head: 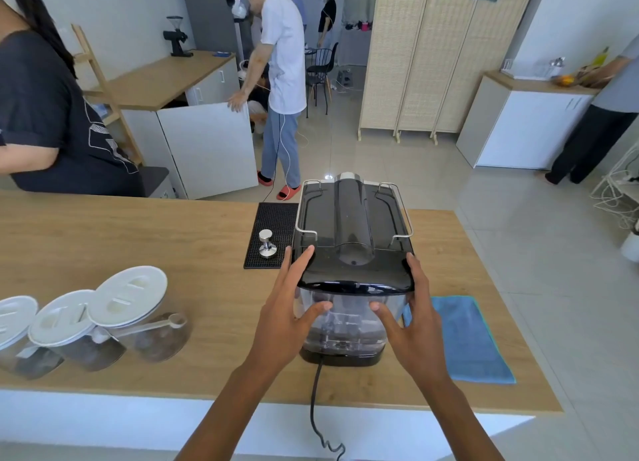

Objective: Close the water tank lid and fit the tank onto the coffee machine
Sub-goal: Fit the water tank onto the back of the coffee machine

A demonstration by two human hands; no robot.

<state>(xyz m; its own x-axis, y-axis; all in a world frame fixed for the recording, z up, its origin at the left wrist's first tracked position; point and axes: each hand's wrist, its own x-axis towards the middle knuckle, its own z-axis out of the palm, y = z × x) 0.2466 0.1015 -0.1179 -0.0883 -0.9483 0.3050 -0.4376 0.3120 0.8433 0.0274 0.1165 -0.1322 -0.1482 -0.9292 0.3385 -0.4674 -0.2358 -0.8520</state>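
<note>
Water tank, lid down, sits at the near side of the coffee machine. Left hand and right hand clasp its sides — press evenly, straight down.

Both hands clasp the water tank behind the coffee machine.

The coffee machine stands on the counter, with the water tank at its near side between the left hand and right hand. Left of the machine lies a mat bearing a tamper — further left, three jars stand in a row. A cloth lies to the right, and the cord hangs over the near edge.
</note>
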